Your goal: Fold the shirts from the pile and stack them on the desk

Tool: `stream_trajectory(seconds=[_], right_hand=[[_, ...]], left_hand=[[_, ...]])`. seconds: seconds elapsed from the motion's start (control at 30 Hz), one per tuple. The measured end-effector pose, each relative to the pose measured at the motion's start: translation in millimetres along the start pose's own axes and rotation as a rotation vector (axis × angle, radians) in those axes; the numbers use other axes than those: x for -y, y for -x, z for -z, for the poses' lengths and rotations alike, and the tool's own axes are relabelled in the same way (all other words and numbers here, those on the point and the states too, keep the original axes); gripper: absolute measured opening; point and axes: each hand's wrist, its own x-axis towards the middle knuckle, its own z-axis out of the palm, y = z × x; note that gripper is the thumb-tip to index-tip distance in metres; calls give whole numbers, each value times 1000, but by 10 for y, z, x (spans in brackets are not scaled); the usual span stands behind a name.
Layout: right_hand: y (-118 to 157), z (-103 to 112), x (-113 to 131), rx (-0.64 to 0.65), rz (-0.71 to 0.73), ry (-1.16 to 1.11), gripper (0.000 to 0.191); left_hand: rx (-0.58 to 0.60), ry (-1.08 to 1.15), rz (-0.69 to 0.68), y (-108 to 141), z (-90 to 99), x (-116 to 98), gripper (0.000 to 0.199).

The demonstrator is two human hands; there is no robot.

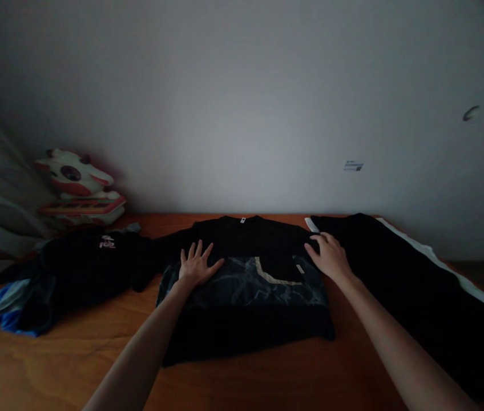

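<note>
The black shirt (242, 240) with the patterned band lies flat mid-view on the wooden surface (53, 371), and the left hand (197, 265) rests on it, fingers splayed, not grabbing anything. The right hand (329, 255) is bent over at the sleeve, can't tell if that grip's pinching fabric. A black garment (400, 268) with a white stripe lies just beside it.

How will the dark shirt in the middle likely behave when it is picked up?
The dark shirt will probably sag, since its cloth lies spread with an uneven lower edge. It seems unlikely to roll, lying flat on the wooden table.
</note>
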Motion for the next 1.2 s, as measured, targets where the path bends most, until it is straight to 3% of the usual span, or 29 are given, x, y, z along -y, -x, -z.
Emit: stream_trajectory(seconds=[0.07,0.17,0.3,0.37,0.47,0.57,0.6,0.67,0.73,0.87,0.97,1.03,1.07,1.13,1.2], right_hand=[[163,-152,241,100,18,-24,57],[362,-333,462,225,-75,13,71],[455,-414,504,283,-126,67,77],[451,-418,483,282,-122,89,77],[441,-436,458,269,-113,97,76],[441,-477,449,258,-121,102,75],[441,-490,447,257,-129,108,75],[439,-511,443,264,-138,117,75],[436,-520,438,271,-138,117,75],[437,-509,439,262,-141,114,75],[443,-495,447,253,-142,113,74],[446,-490,450,250,-139,110,74],[446,-489,450,246,-139,108,73],[446,-490,449,234,-138,108,73],[445,-493,447,227,-137,113,73]], left_hand=[[0,-1,-4,8,5,7,84],[-14,14,-5,11,-24,21,86],[-44,97,8,3,-52,26,84],[-93,160,19,-8,6,67,73],[-224,202,61,-37,235,265,50],[-372,108,186,-82,568,616,48],[-374,64,262,-97,673,741,49],[-270,-11,376,-114,836,952,55],[-136,-37,366,-95,913,1061,51],[-115,21,119,94,839,929,37],[-19,226,-194,303,706,691,36],[-7,373,-314,399,626,577,40],[-62,397,-295,421,591,545,43],[-224,319,-129,414,529,522,49],[-282,207,26,364,478,523,63]])
